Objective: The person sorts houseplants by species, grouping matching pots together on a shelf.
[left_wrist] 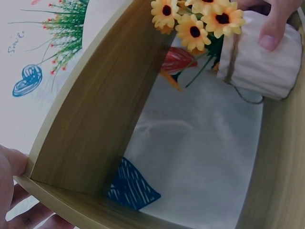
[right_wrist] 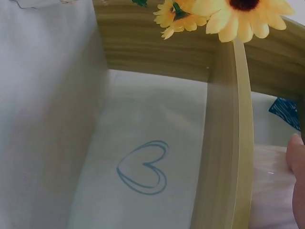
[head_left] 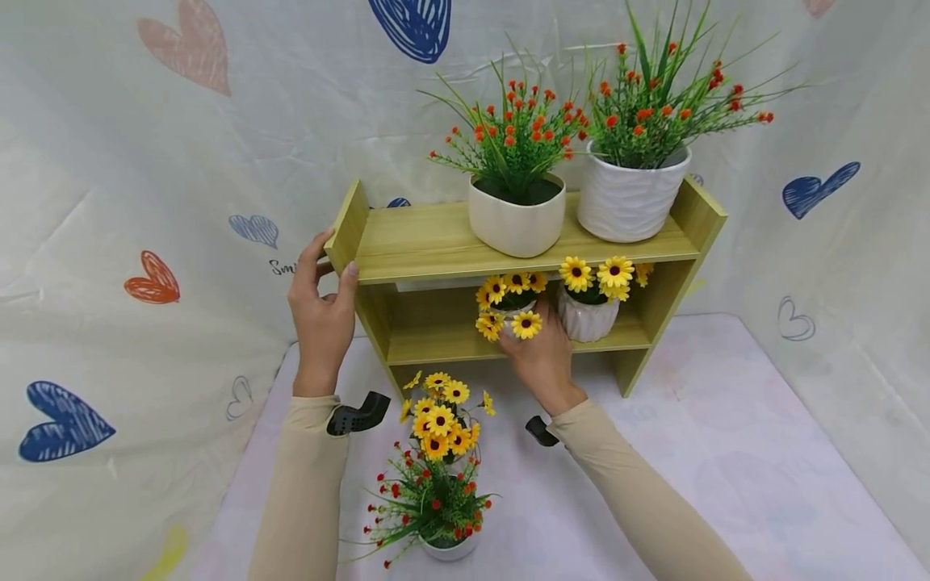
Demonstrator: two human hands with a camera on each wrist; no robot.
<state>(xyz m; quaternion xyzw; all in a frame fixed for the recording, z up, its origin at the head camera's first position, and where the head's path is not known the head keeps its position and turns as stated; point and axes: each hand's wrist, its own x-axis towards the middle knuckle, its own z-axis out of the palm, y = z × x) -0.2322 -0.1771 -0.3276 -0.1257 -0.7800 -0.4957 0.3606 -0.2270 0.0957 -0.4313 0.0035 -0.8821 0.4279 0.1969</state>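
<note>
A two-tier wooden shelf [head_left: 429,234] stands against the back cloth. At its upper left corner my left hand [head_left: 323,323] grips the side panel, thumb on the front and fingers on the outer side. My right hand [head_left: 543,355] holds a small white flowerpot [left_wrist: 267,55] with yellow sunflowers [head_left: 516,284] on the lower tier. In the left wrist view the right thumb [left_wrist: 272,33] presses on that pot, which has twine around its rim. Just right of it on the same tier is another white sunflower pot [head_left: 587,319].
Two white pots with red-flowered grass, a rounded one [head_left: 517,218] and a ribbed one [head_left: 632,198], stand on the top tier. Between my forearms on the table [head_left: 726,452] are more yellow sunflowers [head_left: 439,420] and a red-flowered potted plant [head_left: 446,516].
</note>
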